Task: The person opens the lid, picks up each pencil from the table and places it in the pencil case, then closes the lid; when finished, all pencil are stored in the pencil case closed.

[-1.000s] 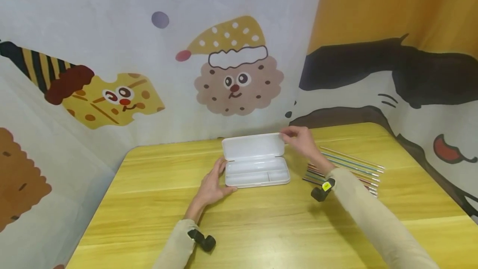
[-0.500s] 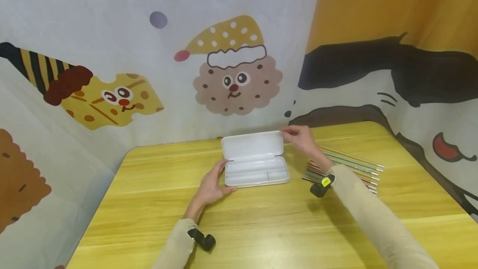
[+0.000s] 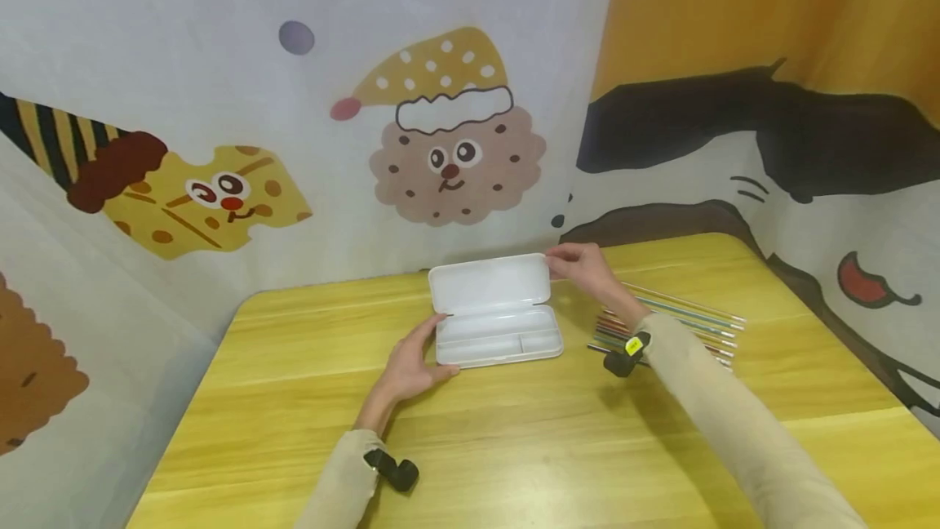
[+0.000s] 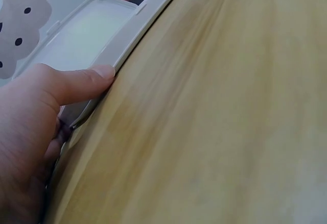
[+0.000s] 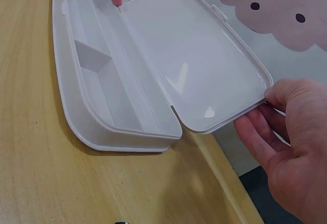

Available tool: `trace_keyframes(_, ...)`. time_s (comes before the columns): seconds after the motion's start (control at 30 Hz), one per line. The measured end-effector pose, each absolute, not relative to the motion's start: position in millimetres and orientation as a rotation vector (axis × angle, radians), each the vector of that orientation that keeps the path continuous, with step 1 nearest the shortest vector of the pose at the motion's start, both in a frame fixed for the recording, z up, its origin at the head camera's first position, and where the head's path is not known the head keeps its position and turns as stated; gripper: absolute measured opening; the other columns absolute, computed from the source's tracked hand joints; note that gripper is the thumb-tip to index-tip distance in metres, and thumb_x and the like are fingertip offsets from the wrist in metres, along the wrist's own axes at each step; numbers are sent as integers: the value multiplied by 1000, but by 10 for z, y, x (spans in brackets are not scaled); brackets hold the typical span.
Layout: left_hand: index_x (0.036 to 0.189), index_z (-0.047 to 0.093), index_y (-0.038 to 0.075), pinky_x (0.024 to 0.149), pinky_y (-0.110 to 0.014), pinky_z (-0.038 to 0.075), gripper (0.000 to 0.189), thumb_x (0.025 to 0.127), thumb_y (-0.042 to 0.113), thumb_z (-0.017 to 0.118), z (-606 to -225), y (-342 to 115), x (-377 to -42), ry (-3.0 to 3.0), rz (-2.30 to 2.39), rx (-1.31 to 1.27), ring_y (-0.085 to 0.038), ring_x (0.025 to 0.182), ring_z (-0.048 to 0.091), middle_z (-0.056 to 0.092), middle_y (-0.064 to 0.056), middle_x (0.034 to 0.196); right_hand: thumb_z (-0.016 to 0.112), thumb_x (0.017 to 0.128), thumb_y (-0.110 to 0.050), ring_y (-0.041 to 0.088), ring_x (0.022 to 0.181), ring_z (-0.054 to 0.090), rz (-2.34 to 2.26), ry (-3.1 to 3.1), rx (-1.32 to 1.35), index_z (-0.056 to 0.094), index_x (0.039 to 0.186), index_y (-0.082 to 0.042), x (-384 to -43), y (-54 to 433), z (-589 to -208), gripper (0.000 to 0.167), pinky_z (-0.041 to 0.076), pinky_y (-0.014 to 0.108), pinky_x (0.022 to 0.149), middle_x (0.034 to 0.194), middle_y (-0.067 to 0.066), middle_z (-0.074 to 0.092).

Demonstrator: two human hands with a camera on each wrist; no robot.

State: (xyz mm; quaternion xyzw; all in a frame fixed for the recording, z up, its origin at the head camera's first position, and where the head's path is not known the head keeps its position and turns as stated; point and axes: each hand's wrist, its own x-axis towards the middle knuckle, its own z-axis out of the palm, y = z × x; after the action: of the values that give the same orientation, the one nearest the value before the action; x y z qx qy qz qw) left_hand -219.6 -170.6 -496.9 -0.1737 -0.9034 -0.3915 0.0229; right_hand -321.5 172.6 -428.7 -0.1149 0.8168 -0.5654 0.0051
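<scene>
Little changed over last second: lid [image 3: 490,284] stays tipped back, hinged open behind box [image 3: 499,346]; only your view swung slightly. So inside remains exposed, both hands occupied. Box sits on tabletop [image 3: 514,447], near far edge. Your left hand [image 3: 408,366] grips box's left end; your right hand [image 3: 587,269] pinches lid's upper right corner. Pencils [image 3: 689,313] lie loose right of box, outside it, partly hidden by your right sleeve [image 3: 742,415].

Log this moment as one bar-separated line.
left hand: grips left end of pencil case | right hand: pinches far right corner of lid | lid: open | pencils: on table, right of pencil case
</scene>
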Motion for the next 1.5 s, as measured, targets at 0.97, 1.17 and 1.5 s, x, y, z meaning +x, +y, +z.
trace_keyframes(0.97,151,43,25,113,-54,29,90,74,27,90,-4958,-1719,-2262,-2826,-1221,-546,-35,140,37,41,-13,154,74,88,1,13,84,65,-1128,3040,-764,74,99,-3,-1885,2931,-4260,12,57,27,66,94,2,71)
trace_keyframes(1.17,151,43,22,112,-57,30,89,75,27,89,-4960,-1733,-2241,-2819,-1216,-553,-38,140,37,40,-15,154,81,75,9,7,75,61,-1019,3191,-895,73,93,-5,-1613,3135,-4447,24,55,26,58,87,-2,69)
trace_keyframes(1.5,151,43,26,111,-59,30,89,75,29,89,-4967,-1717,-2256,-2831,-1204,-534,-37,139,38,41,-12,154,85,68,6,14,71,59,-852,3375,-832,73,94,-5,-1427,3241,-4604,31,48,26,54,85,-1,63)
